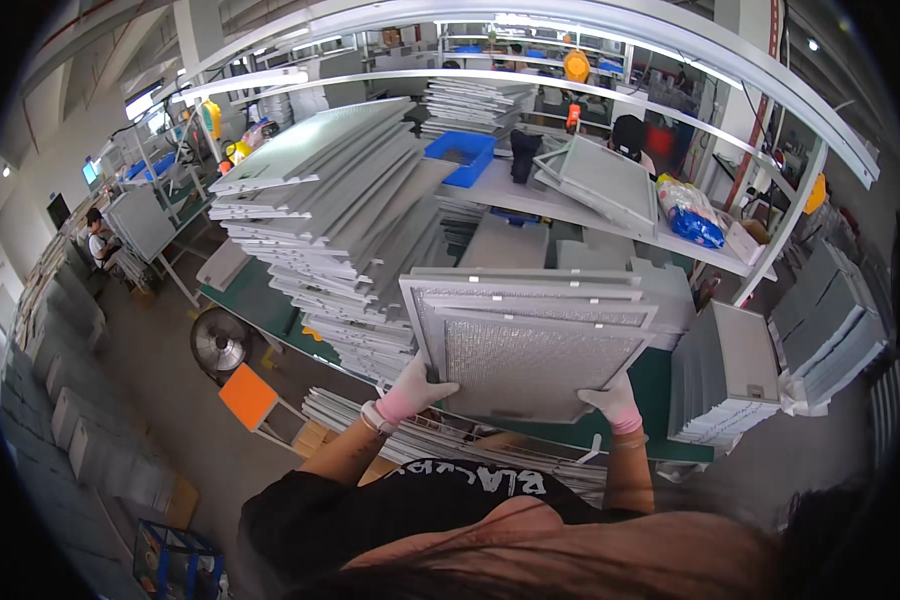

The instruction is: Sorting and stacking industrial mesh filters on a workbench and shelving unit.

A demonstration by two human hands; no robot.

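My left hand [412, 392] and my right hand [613, 402], both in white gloves with pink cuffs, grip the lower corners of a few grey framed mesh panels [530, 365]. The panels lean back in overlapping layers, with the front one's silvery textured mesh turned toward me. Both thumbs lie over the front frame; the other fingers are mostly hidden behind it. Beyond my left hand rises a tall, uneven stack of grey panels [320, 225]. Under the held panels shows a green work surface [655, 385].
A shelf behind holds a blue bin [460, 158], tilted frames [605, 185] and a blue-and-white bag [695, 220]. More stacked panels [725, 370] stand at right. Left on the floor are a fan [220, 342] and an orange-topped stool [248, 396]. A person [100, 240] sits far left.
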